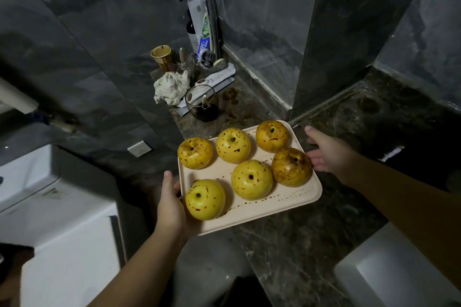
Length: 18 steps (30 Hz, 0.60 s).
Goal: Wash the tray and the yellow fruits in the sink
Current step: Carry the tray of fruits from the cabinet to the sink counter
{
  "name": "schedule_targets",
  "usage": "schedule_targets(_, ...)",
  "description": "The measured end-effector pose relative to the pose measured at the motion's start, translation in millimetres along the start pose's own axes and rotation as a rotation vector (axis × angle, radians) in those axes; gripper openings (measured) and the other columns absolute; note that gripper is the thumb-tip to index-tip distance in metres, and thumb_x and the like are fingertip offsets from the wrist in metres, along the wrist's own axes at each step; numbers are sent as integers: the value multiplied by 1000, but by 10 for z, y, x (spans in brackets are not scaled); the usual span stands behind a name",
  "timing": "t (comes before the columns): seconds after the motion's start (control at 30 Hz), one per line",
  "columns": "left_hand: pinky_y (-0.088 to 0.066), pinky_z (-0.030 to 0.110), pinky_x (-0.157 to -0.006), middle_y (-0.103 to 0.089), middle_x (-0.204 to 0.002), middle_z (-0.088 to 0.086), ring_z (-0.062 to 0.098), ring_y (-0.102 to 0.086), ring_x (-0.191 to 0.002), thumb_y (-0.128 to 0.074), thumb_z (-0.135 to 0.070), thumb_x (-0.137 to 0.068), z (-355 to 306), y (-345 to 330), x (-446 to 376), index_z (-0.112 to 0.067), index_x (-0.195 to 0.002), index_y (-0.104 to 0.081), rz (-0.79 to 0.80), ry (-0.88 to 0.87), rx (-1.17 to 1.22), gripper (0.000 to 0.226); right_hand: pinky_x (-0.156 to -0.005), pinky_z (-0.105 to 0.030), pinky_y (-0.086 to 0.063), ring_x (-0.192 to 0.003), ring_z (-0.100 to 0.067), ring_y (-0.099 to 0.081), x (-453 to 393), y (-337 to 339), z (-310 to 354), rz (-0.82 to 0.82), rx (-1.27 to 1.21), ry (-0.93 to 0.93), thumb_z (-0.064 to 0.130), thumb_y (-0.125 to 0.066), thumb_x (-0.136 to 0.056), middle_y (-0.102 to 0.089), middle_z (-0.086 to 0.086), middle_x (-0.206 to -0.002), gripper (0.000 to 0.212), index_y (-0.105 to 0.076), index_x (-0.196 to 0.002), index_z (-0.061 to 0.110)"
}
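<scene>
- We find the pale beige rectangular plastic tray on the dark marbled stone counter, its left end overhanging the counter edge; whether it rests or is lifted we cannot tell.
- Six round yellow fruits with brown-red specks sit on it, none yet wet by our reading.
- Our left hand grips the tray's left rim, thumb on top, fingers hidden beneath.
- Our right hand holds the far right rim, thumb raised, fingers curled at the edge.
- We judge the step to be pick-up and carry; washing has not begun.
- A white basin shows at lower right; the next move calls for a level lift so no fruit rolls.
- Behind stand a dark glass tumbler, a crumpled white cloth and a gold cup.
</scene>
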<state>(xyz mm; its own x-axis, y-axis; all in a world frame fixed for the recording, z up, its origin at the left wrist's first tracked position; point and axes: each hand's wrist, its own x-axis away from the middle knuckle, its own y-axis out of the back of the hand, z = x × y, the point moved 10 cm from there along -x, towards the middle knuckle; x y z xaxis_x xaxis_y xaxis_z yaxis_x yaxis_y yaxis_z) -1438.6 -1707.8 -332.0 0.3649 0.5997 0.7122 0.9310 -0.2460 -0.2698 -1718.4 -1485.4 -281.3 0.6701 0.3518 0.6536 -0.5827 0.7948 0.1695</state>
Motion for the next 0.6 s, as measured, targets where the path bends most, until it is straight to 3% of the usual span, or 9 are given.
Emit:
schedule_targets(0.07, -53, 63, -99, -72, -124, 23, 44, -69, -114, -45, -73, -96, -1, 21, -17, -14, -133, -67, -16, -12, 10, 73, -95, -40, -45, -104, -30, -58, -4, 6, -22, -1, -18, -13, 56, -51, -100, -58, -26, -136, 68, -48, -148, 9)
schedule_targets(0.13, -52, 64, -101, -72, -124, 22, 44, -69, -113, -46, -71, -96, -5, 40, -27, -14, -132, -68, -21, -24, 23, 71, -93, -39, -45, -100, -27, -58, 1, -1, -32, -18, -37, -13, 52, -52, -101, -58, -24, -136, 64, -49, -146, 7)
schedule_targets(0.23, -63, 52, -77, -75, -117, 22, 40, -75, -102, -46, -71, -97, 6, 55, -32, -14, -127, -71, -7, -19, 40, 69, -92, -38, -42, -86, -20, -57, 16, -50, -21, -12, -55, -15, 46, -49, -104, -59, -21, -132, 55, -55, -141, 5)
schedule_targets(0.3, -63, 52, -71, -75, -115, 22, 40, -76, -99, -48, -71, -96, 25, 104, -45, -14, -126, -71, -11, -4, 60, 68, -92, -36, -42, -91, -20, -57, 4, -70, -35, -2, -52, -11, 44, -48, -105, -59, -18, -131, 53, -55, -141, 5)
schedule_targets(0.43, -49, 70, -100, -75, -118, 21, 44, -73, -107, -51, -71, -94, 8, 132, -78, -17, -127, -70, -27, -6, 57, 66, -89, -34, -42, -88, -13, -59, -27, -157, 13, 31, -59, 37, 44, -48, -105, -61, -9, -116, 53, -54, -142, 7)
schedule_targets(0.5, -47, 71, -102, -75, -117, 21, 44, -72, -107, -53, -70, -94, -15, 136, -88, -15, -124, -71, -46, -15, 78, 65, -98, -36, -41, -108, -24, -61, -31, -198, 69, 45, -78, 43, 46, -46, -105, -59, -16, -134, 56, -51, -145, 7)
schedule_targets(0.57, -52, 63, -98, -76, -115, 20, 41, -74, -102, -52, -69, -95, -32, 137, -87, -13, -119, -73, -63, -34, 57, 65, -112, -41, -36, -134, -32, -50, -33, -221, 138, 64, -86, 42, 46, -43, -106, -48, -20, -151, 58, -47, -149, 8)
schedule_targets(0.6, -54, 58, -97, -76, -113, 19, 38, -75, -100, -50, -69, -95, -39, 138, -89, -13, -115, -76, -62, -41, 36, 64, -115, -42, -34, -138, -32, -47, -15, -241, 182, 81, -76, 50, 46, -43, -106, -46, -19, -153, 57, -47, -149, 9)
